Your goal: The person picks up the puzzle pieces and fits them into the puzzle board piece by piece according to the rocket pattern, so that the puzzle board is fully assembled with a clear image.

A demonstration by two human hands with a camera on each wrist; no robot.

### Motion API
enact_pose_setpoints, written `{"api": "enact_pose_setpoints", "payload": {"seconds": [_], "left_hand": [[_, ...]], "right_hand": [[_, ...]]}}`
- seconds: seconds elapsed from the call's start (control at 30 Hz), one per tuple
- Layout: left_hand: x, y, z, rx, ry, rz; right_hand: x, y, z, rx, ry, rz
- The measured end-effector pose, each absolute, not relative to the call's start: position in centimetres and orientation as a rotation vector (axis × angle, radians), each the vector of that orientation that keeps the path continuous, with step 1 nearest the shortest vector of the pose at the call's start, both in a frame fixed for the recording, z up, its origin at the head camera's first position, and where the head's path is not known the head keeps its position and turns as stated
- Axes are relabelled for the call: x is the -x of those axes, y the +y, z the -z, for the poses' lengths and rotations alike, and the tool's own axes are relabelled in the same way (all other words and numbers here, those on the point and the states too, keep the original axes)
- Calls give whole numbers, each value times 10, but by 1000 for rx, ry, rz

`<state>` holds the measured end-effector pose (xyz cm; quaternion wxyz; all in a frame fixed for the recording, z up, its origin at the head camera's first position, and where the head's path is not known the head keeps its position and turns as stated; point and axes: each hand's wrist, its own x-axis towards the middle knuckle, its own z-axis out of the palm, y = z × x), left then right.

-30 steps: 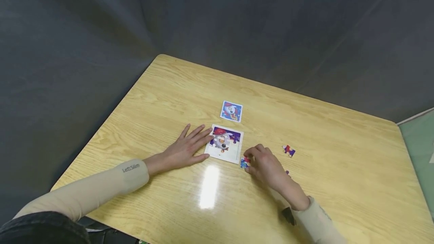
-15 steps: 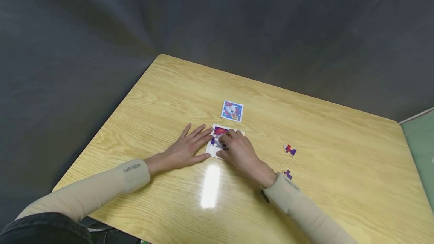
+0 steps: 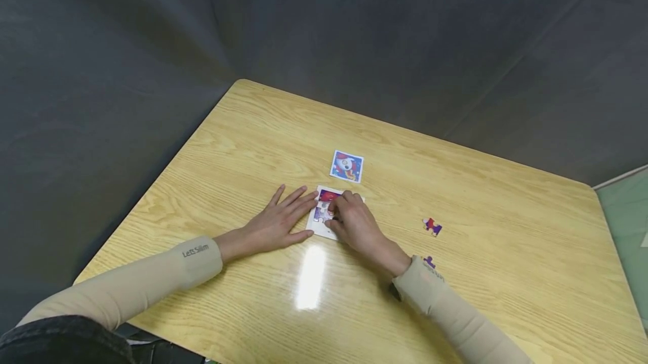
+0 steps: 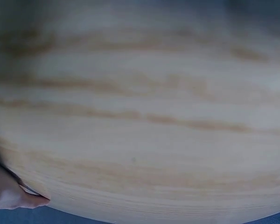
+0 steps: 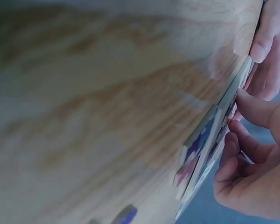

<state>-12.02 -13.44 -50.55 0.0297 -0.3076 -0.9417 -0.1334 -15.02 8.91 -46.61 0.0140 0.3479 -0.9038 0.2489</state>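
My left hand lies flat on the table with spread fingers, its fingertips on the left border of a small white-framed jigsaw puzzle board. Over that board, my right hand pinches a puzzle piece between thumb and index finger, mostly hidden by the fingers. Red and purple pieces show in the board's upper left. In the right wrist view, another purple and pink puzzle piece lies along the board's near edge. Only the thumb of the left hand shows in the left wrist view.
Behind the board lies a square picture card with a rocket. To the right are a red and purple loose piece and a purple one partly behind the right sleeve. The wooden table meets a dark curtain.
My right hand has moved left from beside the board's right edge onto the board, and its fingers have shifted slightly there since. The left hand has stayed in place.
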Motion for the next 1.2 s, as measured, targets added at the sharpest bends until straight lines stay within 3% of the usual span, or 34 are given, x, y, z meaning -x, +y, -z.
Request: {"api": "enact_pose_setpoints", "payload": {"seconds": [1.2], "left_hand": [[121, -135, 505, 986, -2927, 349]], "right_hand": [[156, 86, 462, -1076, -2811, -610]]}}
